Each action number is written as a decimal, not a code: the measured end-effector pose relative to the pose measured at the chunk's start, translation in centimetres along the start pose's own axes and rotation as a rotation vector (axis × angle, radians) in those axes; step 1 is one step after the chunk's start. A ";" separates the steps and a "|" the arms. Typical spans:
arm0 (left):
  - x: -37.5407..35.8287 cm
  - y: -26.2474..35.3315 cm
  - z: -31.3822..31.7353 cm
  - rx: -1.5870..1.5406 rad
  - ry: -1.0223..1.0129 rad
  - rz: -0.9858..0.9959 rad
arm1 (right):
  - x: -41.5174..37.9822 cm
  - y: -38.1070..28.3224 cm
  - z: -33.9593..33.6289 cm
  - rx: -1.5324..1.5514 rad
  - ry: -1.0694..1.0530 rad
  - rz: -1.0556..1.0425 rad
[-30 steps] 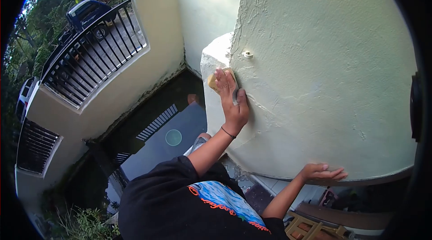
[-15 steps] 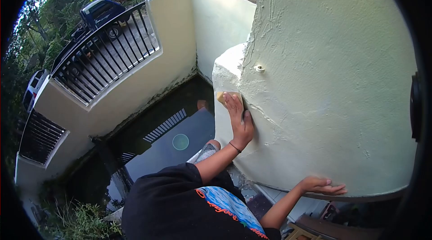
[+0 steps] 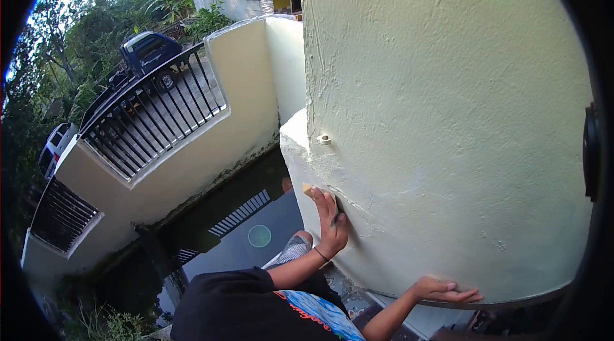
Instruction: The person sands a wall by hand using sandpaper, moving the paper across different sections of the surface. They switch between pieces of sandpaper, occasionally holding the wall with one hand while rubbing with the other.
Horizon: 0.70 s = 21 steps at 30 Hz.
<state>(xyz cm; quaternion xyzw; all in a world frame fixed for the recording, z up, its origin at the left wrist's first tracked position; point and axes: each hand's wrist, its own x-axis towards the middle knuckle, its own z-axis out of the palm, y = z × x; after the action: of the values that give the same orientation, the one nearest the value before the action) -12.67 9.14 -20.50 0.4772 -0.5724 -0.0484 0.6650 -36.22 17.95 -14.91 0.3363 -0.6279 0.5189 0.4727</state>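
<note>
My left hand point(image 3: 329, 219), with a dark band at its wrist, presses a small tan sanding block point(image 3: 307, 189) against the cream painted wall point(image 3: 448, 149). Its fingers lie over the block and hide most of it. Just above is a rough, cracked patch near the wall's corner, with a small pale round fitting point(image 3: 325, 139) sticking out higher up. Lower right, my right hand point(image 3: 444, 290) rests at the wall's bottom edge, fingers stretched out and nothing in them.
Left and below lies dark water point(image 3: 236, 245) with reflections, bounded by a low cream wall point(image 3: 246, 85) with black railings point(image 3: 160, 111). Beyond stand a blue truck point(image 3: 150, 53) and a white vehicle point(image 3: 56, 146). Plants grow at lower left.
The view has tilted up, so the wall sits lower and farther left. My left hand with the sanding block has slid slightly down and right along the wall; my right hand stays at the bottom edge.
</note>
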 end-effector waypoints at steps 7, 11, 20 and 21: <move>6.1 -2.9 -0.5 -0.139 0.227 -0.179 | 0.1 0.3 -0.3 -0.063 -0.023 -0.056; 0.9 0.6 -0.5 -0.021 0.020 -0.073 | 0.1 0.1 -0.4 -0.055 -0.023 -0.057; 4.8 -1.1 -0.5 -0.122 0.158 -0.183 | 0.2 0.0 -0.2 -0.087 -0.018 -0.066; 3.0 0.1 -0.2 -0.082 0.101 -0.109 | 0.1 -0.1 -0.2 -0.084 -0.014 -0.065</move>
<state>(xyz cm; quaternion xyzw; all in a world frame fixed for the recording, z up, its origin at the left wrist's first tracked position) -11.53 7.44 -18.24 0.4817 -0.5090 -0.0839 0.7084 -36.11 18.16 -14.77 0.3398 -0.6412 0.4741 0.4986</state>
